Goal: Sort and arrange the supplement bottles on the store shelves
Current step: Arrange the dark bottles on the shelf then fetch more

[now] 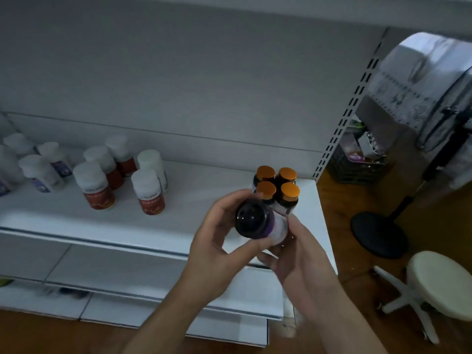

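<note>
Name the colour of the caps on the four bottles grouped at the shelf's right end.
Orange caps; the head view shows them best.

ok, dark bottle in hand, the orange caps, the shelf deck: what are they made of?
The dark bottle: glossy, near-black, with point highlights on its near end; dark glass or hard plastic, can't tell which. The orange caps: smooth satin sheen, probably plastic, possibly coated metal. The shelf deck: flat white, even low-gloss coat, folded front edge; looks like painted sheet metal.
</note>
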Demonstrator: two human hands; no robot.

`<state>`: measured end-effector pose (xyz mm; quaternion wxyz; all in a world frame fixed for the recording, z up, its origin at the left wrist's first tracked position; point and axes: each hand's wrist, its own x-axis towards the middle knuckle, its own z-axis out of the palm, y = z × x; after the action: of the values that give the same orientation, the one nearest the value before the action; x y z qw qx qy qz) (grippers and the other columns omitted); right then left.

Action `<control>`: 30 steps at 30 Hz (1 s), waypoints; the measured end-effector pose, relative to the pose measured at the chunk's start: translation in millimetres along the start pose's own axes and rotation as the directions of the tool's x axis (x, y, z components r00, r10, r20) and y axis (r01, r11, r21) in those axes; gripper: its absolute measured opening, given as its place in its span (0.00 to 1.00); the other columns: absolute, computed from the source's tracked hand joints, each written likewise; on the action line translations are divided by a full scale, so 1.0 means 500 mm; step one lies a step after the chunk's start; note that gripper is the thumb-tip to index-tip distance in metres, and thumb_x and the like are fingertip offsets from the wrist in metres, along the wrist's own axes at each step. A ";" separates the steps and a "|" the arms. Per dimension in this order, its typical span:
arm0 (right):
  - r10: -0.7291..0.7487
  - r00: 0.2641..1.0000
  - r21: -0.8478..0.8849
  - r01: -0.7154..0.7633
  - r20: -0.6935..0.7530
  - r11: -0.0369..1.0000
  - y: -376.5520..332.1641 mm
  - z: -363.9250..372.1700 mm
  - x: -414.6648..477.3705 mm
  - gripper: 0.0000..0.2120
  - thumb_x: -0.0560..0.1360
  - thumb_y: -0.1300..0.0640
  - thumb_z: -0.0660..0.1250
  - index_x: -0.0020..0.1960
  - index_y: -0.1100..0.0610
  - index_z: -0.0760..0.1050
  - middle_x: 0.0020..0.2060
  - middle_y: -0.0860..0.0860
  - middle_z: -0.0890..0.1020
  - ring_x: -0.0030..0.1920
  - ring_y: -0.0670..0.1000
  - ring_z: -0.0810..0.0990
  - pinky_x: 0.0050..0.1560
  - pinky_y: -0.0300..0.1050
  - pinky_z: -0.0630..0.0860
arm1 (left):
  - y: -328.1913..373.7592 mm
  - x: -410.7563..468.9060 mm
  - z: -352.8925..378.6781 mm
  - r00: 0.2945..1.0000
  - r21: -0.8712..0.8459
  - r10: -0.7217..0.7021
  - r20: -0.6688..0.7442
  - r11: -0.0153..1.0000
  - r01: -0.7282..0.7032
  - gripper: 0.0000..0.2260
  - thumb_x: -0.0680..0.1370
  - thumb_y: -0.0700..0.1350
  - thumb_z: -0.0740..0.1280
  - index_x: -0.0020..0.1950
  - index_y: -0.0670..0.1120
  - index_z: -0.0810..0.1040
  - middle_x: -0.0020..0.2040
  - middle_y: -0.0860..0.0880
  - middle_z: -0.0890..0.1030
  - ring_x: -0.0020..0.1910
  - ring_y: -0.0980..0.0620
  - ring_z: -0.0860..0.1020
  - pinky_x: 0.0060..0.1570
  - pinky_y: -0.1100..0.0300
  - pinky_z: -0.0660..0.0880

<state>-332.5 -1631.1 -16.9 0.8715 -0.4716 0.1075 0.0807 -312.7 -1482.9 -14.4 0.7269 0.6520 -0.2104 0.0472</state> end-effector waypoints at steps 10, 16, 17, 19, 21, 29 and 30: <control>0.146 0.985 0.426 -0.169 0.087 0.889 0.020 0.016 -0.023 0.17 0.79 0.50 0.59 0.56 0.57 0.83 0.54 0.56 0.81 0.60 0.54 0.73 0.52 0.42 0.75 | 0.049 -0.004 0.028 0.981 0.157 0.014 0.194 0.987 -0.045 0.30 0.69 0.41 0.77 0.67 0.57 0.72 0.64 0.57 0.78 0.66 0.50 0.75 0.60 0.61 0.74; -0.056 0.996 0.089 0.062 -0.068 0.994 0.014 0.048 -0.032 0.17 0.77 0.47 0.60 0.55 0.52 0.83 0.53 0.56 0.84 0.53 0.53 0.84 0.50 0.48 0.79 | 0.050 -0.015 -0.006 0.985 0.096 0.057 0.163 0.993 -0.073 0.27 0.73 0.42 0.74 0.69 0.56 0.71 0.65 0.53 0.76 0.68 0.48 0.73 0.63 0.58 0.73; -0.119 0.988 -0.011 0.119 -0.100 0.993 0.015 0.053 -0.030 0.17 0.76 0.46 0.61 0.58 0.52 0.81 0.55 0.56 0.83 0.54 0.55 0.83 0.52 0.51 0.79 | 0.049 -0.014 -0.014 0.991 0.058 0.045 0.125 0.997 -0.052 0.24 0.73 0.44 0.73 0.68 0.56 0.73 0.64 0.51 0.77 0.67 0.47 0.74 0.61 0.58 0.75; -0.240 0.964 -0.160 0.220 -0.113 0.962 0.017 0.059 -0.024 0.17 0.74 0.44 0.67 0.60 0.50 0.77 0.53 0.53 0.82 0.49 0.52 0.82 0.46 0.48 0.80 | 0.044 -0.010 -0.029 0.998 -0.056 -0.061 0.012 0.996 0.062 0.21 0.71 0.48 0.72 0.64 0.56 0.76 0.60 0.50 0.78 0.63 0.48 0.77 0.55 0.60 0.77; -0.338 0.939 -0.322 0.302 -0.062 0.897 0.014 0.065 -0.022 0.15 0.75 0.46 0.68 0.61 0.46 0.74 0.49 0.44 0.82 0.45 0.48 0.82 0.41 0.41 0.79 | 0.038 -0.004 -0.040 0.968 -0.178 -0.237 -0.088 0.959 0.219 0.17 0.72 0.51 0.71 0.61 0.56 0.78 0.55 0.51 0.80 0.57 0.50 0.80 0.49 0.59 0.80; -0.382 0.924 -0.483 0.325 -0.022 0.813 0.008 0.082 0.007 0.20 0.68 0.48 0.76 0.57 0.45 0.74 0.43 0.44 0.83 0.39 0.47 0.82 0.38 0.38 0.79 | 0.037 0.029 -0.092 0.947 -0.059 -0.321 0.006 0.945 0.321 0.16 0.76 0.51 0.70 0.62 0.53 0.75 0.54 0.54 0.81 0.54 0.58 0.80 0.48 0.67 0.76; -0.370 0.928 -0.463 0.308 -0.048 0.831 0.006 0.083 0.012 0.18 0.68 0.46 0.72 0.56 0.45 0.74 0.41 0.45 0.83 0.36 0.48 0.81 0.37 0.39 0.79 | 0.036 0.030 -0.097 0.955 -0.077 -0.291 0.066 0.952 0.295 0.19 0.75 0.46 0.70 0.66 0.51 0.73 0.58 0.54 0.80 0.55 0.58 0.80 0.49 0.67 0.76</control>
<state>-322.8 -1594.4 1.2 0.7303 -0.6752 0.0595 -0.0850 -293.5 -1436.4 5.0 0.7473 0.6452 -0.1327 -0.0876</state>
